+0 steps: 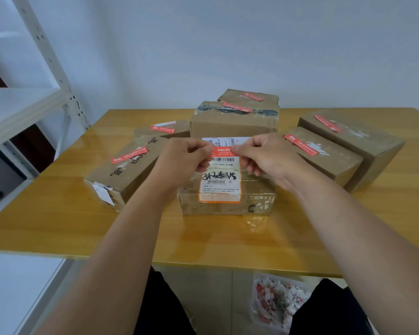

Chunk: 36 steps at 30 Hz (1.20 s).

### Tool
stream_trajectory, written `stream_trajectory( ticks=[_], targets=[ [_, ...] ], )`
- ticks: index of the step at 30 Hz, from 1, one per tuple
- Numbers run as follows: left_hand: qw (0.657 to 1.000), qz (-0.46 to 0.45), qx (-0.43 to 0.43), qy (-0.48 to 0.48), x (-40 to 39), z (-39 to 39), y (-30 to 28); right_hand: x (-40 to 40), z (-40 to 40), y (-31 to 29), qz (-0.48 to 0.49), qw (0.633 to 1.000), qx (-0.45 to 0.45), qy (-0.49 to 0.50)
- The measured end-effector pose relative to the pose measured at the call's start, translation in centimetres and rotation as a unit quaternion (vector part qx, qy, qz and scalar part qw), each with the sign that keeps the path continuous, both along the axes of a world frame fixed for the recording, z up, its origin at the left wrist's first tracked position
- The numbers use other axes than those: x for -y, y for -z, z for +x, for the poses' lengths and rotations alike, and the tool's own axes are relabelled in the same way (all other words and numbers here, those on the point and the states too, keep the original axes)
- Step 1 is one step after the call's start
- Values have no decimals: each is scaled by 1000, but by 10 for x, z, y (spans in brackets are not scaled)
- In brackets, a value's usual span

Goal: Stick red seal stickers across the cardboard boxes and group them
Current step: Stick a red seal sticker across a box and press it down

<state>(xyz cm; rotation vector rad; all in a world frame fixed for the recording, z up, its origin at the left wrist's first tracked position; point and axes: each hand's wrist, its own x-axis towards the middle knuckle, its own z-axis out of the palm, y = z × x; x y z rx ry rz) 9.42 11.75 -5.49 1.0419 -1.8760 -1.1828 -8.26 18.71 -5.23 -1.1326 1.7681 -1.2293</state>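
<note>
Obs: your left hand point(189, 158) and right hand point(259, 155) each pinch one end of a red seal sticker point(224, 151), stretched between them just above the nearest cardboard box point(228, 189). Fingers are curled on both sides, thumb against forefinger. That box sits at the middle of the wooden table point(82, 226), directly in front of you, with a white shipping label point(220, 180) covering much of its top.

Uncertain: the hands hide the sticker's ends, so I cannot tell whether the backing is fully off or whether any part already touches the box.

Around it, six other boxes already carry red seals: two on the left point(128, 170), two stacked toward the back point(235, 119), two on the right point(324, 155). This one looks like the last unsealed.

Procedure note for this step:
- Keep the sticker taut and level so it does not fold onto itself.
- Aim it across the flap seam, which probably runs beneath the label; check before committing.
- Land one end first, then smooth toward the other with a flat finger to push air out.
- Glossy tape on the box top may grip poorly, so press firmly along the full length.

Then slide the box in with a neighbouring group.
</note>
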Motion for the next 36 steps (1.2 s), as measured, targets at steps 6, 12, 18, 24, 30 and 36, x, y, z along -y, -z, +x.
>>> stream_trajectory(
  ticks=[6,12,18,24,30,36],
  targets=[
    [999,37,0,7,3,0,3,-2,-3,4,3,998,58,-15],
    [996,67,-19,-57,4,-3,11,-4,-3,4,20,1000,-11,11],
    [994,61,-69,-61,12,2,3,-4,-5,-9,-20,992,112,-58],
    [996,60,-43,-43,10,3,3,-7,-5,-8,10,998,48,-47],
    [997,19,-10,-79,3,-2,8,-7,4,-4,34,992,-123,6],
    [994,33,65,-81,-3,-7,12,-4,2,-2,80,980,-181,12]
  ],
)
